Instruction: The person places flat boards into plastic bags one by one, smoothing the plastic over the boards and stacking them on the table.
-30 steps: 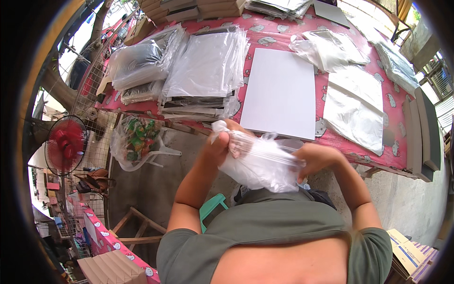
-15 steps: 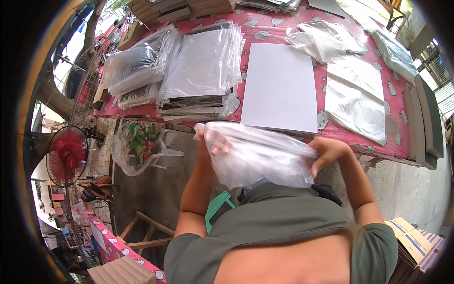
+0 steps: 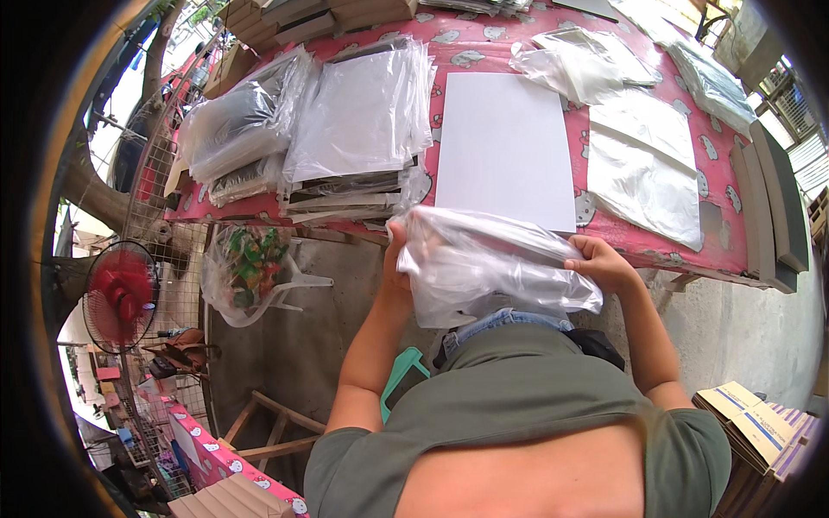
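A clear plastic bag (image 3: 496, 272) is stretched between my hands, in front of my waist and just short of the table's near edge. My left hand (image 3: 400, 255) grips its left end, and the fingers are partly seen through the film. At the opposite end, my right hand (image 3: 603, 265) pinches the bag's upper right edge between thumb and fingers. A large white sheet (image 3: 505, 151) lies flat on the table right beyond the bag. To the right of it rests a flat stack of clear plastic bags (image 3: 643, 168).
The table's pink patterned cover (image 3: 466, 39) carries bagged dark pieces (image 3: 242, 112) and bagged white sheets (image 3: 354, 112) at left. Grey-brown boards (image 3: 768, 207) stand at its right edge. A red fan (image 3: 121, 293), a white plastic chair (image 3: 302, 281) and cardboard boxes (image 3: 747, 423) surround me.
My left hand has moved right, closer to my right hand. The bag has gathered and crumpled between them, and my right hand now pinches its upper edge.
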The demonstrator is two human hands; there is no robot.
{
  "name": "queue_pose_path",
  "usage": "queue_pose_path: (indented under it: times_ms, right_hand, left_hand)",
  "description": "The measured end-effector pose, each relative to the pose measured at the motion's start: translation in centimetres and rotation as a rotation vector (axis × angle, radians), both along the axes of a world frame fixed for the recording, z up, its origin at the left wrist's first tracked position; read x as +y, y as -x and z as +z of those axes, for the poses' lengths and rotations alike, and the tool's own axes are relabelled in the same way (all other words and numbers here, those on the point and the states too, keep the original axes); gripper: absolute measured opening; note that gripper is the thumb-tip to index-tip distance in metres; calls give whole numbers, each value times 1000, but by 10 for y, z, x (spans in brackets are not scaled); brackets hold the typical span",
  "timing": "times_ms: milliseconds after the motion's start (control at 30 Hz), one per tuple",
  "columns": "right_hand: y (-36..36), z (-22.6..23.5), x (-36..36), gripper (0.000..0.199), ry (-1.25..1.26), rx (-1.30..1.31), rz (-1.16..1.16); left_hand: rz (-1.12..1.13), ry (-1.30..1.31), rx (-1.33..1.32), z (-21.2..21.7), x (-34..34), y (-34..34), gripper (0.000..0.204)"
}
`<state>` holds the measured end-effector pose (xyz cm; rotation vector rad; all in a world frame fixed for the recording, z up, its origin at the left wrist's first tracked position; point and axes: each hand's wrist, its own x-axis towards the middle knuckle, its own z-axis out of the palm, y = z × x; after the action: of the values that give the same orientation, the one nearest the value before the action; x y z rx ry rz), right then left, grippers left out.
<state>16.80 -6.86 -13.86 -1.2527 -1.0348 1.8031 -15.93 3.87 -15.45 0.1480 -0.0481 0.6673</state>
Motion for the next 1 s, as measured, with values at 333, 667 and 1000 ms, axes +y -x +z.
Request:
queue_pose_path:
  times_ms: [333,667,1000]
  right_hand:
    - [-14,33,-2,22,-92,44,-490]
    - [12,-10,30,30,-228,-823,-650]
    - [26,-16,38,21,-380,-1260,-558]
  left_hand:
    - [-300,-673,887,-16,17,12,47]
    - [1055,-616,1557,-27,13,-50,25]
    - [1019,-910,1844,-7,-3,-54,25]
